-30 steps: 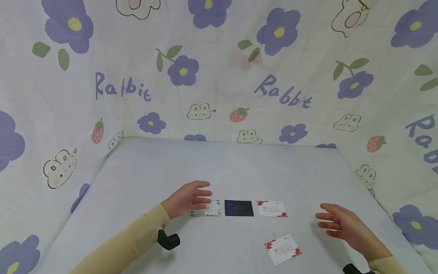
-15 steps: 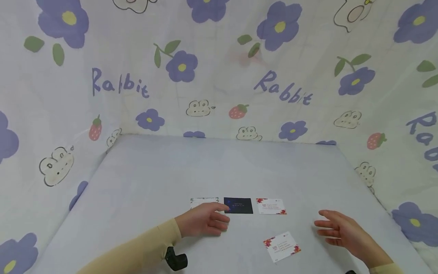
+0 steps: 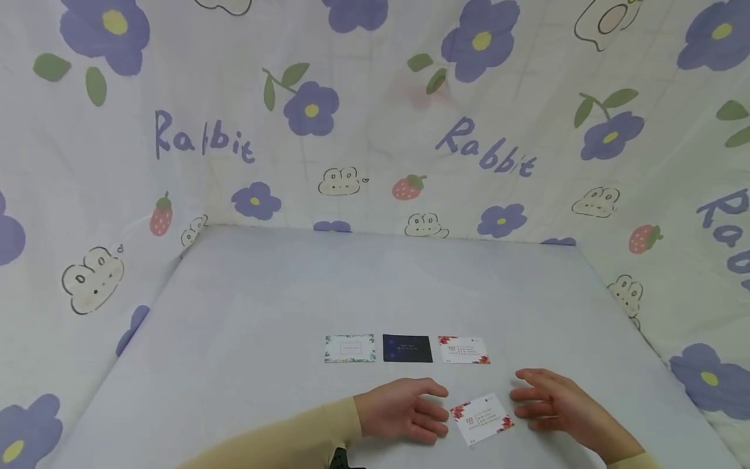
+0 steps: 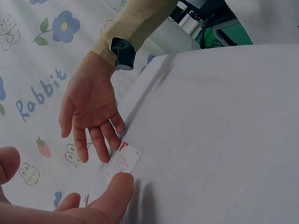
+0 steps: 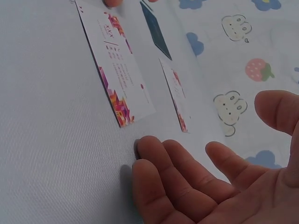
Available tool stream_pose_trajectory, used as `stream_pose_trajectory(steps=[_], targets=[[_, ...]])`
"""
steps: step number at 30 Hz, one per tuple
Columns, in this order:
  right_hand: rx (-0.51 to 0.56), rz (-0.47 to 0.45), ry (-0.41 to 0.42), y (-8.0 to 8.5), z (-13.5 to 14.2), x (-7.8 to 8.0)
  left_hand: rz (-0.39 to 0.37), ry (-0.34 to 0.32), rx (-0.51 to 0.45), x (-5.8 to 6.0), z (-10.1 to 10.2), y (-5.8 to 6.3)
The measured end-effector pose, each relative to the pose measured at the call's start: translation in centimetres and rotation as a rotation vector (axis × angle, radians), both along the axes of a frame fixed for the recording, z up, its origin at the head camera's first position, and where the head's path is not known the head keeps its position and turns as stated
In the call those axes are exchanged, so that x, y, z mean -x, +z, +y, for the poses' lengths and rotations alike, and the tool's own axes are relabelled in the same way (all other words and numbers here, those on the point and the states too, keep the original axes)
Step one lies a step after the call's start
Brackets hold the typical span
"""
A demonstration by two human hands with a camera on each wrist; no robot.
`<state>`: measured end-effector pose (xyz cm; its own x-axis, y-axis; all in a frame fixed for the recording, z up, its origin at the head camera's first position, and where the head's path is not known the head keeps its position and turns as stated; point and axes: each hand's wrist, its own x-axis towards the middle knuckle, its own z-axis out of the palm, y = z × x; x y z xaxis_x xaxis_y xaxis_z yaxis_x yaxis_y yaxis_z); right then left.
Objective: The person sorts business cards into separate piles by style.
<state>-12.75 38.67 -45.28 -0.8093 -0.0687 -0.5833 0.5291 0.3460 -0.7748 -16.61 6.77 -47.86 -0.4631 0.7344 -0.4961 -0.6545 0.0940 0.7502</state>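
A white card with red and orange leaf-like corners (image 3: 482, 420) lies tilted on the table, between my two hands. To its left, my left hand (image 3: 404, 410) is held with relaxed fingers, their tips close to the card's edge. On the other side, my right hand (image 3: 565, 410) has its loosely bent fingers pointing at the card. The right wrist view shows a gap between the card (image 5: 114, 65) and the right fingertips (image 5: 149, 172). Neither hand holds anything. Whether the left fingertips touch the card I cannot tell.
Farther back, a row runs from a leaf-bordered white card (image 3: 349, 348) to a dark blue card (image 3: 407, 348) and another red-cornered white card (image 3: 464, 350). A white cloth covers the table (image 3: 263, 293). Patterned curtain (image 3: 363, 143) surrounds its back and sides.
My left hand has moved right and nearer, from over the leaf-bordered card to beside the tilted card. My right hand has shifted left toward that card. The cards stay in place.
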Motion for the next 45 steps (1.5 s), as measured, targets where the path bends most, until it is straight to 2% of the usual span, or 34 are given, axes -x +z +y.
stream_pose_trajectory(steps=[6,15,18,23,28,34,39,45], targets=[[0.058,-0.003,0.014,0.0,-0.6,-0.5,-0.022,0.051,-0.011,-0.3,1.4,0.2],[0.060,-0.040,-0.099,-0.3,-1.4,-0.8,-0.013,0.125,-0.011,-0.3,2.1,-0.3],[0.085,-0.048,-0.104,-0.4,-1.3,-0.9,-0.021,0.131,-0.010,-0.2,2.1,-0.1],[0.124,-0.051,-0.064,-0.6,-1.1,-1.0,-0.030,0.135,-0.006,-0.3,2.0,0.0],[0.113,-0.023,-0.085,-0.2,-0.8,-0.9,-0.065,0.168,0.000,-0.4,2.0,-0.3],[0.162,-0.027,-0.081,-0.3,-0.7,-1.0,-0.087,0.198,-0.016,-0.6,2.3,-0.4],[0.186,-0.051,-0.119,-0.6,-0.9,-0.9,-0.082,0.217,-0.025,-0.4,2.7,-0.2],[0.288,-0.087,-0.164,-1.0,-0.8,-1.4,-0.074,0.245,-0.017,-0.1,2.9,-0.1]])
